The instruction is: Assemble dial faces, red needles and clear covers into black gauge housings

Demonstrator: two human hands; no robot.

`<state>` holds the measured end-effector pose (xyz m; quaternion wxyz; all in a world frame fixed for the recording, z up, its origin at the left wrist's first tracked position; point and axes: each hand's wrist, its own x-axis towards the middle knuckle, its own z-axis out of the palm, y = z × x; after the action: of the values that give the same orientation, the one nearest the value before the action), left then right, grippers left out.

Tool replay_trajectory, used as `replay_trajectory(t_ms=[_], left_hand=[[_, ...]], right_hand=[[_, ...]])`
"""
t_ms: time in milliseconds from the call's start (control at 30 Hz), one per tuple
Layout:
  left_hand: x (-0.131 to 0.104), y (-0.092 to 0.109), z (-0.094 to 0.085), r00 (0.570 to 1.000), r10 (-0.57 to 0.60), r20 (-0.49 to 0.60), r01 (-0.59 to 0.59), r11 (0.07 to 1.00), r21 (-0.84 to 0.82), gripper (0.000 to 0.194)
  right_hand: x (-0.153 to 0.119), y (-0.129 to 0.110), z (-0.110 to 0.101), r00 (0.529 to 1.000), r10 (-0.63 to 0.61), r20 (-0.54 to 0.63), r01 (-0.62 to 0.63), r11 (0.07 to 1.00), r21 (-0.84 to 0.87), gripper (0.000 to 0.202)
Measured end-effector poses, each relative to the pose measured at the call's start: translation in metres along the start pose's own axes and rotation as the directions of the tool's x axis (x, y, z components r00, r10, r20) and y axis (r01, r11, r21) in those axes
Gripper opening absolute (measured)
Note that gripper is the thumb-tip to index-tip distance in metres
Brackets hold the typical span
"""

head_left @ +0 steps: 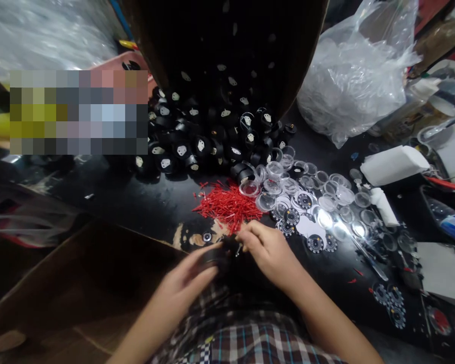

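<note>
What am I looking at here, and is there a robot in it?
There's no robot here, just a person's two bare hands. There is one picture, taken by a camera worn on that person's head, so you look forward and down as they would.

The left hand holds a dark round part; it's a bit blurry. The right hand is close beside it with its fingers pinched together. I can't tell whether they grip something tiny.

On the black table is a heap of little red pieces. Behind it are lots of black round parts with pale patches. To the right are clear round caps and printed black discs.
</note>
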<state>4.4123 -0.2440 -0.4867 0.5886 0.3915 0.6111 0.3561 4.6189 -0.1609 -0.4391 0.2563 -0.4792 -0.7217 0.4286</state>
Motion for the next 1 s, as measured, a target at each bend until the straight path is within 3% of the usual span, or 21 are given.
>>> replay_trajectory(t_ms=[33,100,167,233,300,333,400,467,567,700,767,800,900,1000], left_hand=[[-0.007,-0.01,-0.021,0.994,0.013,-0.113,-0.001,0.995,0.101,0.046],[-0.016,-0.023,-0.056,0.891,0.188,-0.414,-0.016,0.923,0.385,0.05],[-0.01,-0.023,-0.07,0.801,0.393,-0.451,-0.066,0.807,0.587,0.049],[0.015,-0.006,-0.062,0.784,0.515,-0.346,-0.192,0.731,0.655,0.042],[0.053,0.023,-0.038,0.798,0.575,-0.18,-0.367,0.701,0.612,0.035],[0.075,0.04,-0.024,0.764,0.629,-0.141,-0.435,0.665,0.608,0.034],[0.114,0.071,0.002,0.696,0.718,-0.034,-0.494,0.512,0.702,0.033],[0.142,0.092,0.022,0.651,0.751,0.109,-0.476,0.293,0.829,0.035],[0.158,0.1,0.037,0.643,0.748,0.164,-0.447,0.193,0.873,0.031],[0.153,0.087,0.033,0.614,0.761,0.21,-0.472,0.141,0.87,0.028],[0.152,0.081,0.026,0.599,0.773,0.208,-0.502,0.161,0.85,0.025],[0.151,0.079,0.022,0.6,0.783,0.165,-0.508,0.214,0.835,0.023],[0.146,0.082,0.013,0.634,0.77,-0.074,-0.503,0.483,0.716,0.024],[0.129,0.087,0.013,0.679,0.694,-0.239,-0.57,0.703,0.424,0.027]], right_hand=[[-0.001,0.001,-0.004,1.0,0.024,-0.001,-0.024,1.0,0.02,0.03],[-0.001,0.002,-0.01,0.996,0.065,-0.057,-0.065,0.998,0.007,0.028],[0.002,-0.001,-0.009,0.998,0.053,-0.028,-0.054,0.998,-0.028,0.025],[0.005,-0.006,-0.003,0.997,-0.003,0.073,0.006,0.999,-0.049,0.021],[0.007,-0.011,0.003,0.991,-0.041,0.13,0.051,0.996,-0.073,0.019],[0.007,-0.013,0.004,0.991,-0.04,0.131,0.052,0.995,-0.089,0.019],[0.003,-0.012,0.005,0.994,-0.01,0.109,0.023,0.993,-0.114,0.02],[-0.002,-0.009,0.002,0.995,0.023,0.101,-0.012,0.993,-0.115,0.02],[-0.011,-0.004,-0.003,0.992,0.049,0.118,-0.035,0.993,-0.114,0.02],[-0.018,0.003,-0.013,0.99,0.106,0.09,-0.094,0.987,-0.127,0.02],[-0.021,0.012,-0.021,0.989,0.125,0.075,-0.115,0.985,-0.131,0.02],[-0.023,0.017,-0.026,0.99,0.132,0.058,-0.122,0.982,-0.147,0.02],[-0.025,0.037,-0.044,0.98,0.144,-0.14,-0.178,0.946,-0.271,0.017],[-0.02,0.056,-0.059,0.927,0.148,-0.344,-0.302,0.838,-0.455,0.03]])
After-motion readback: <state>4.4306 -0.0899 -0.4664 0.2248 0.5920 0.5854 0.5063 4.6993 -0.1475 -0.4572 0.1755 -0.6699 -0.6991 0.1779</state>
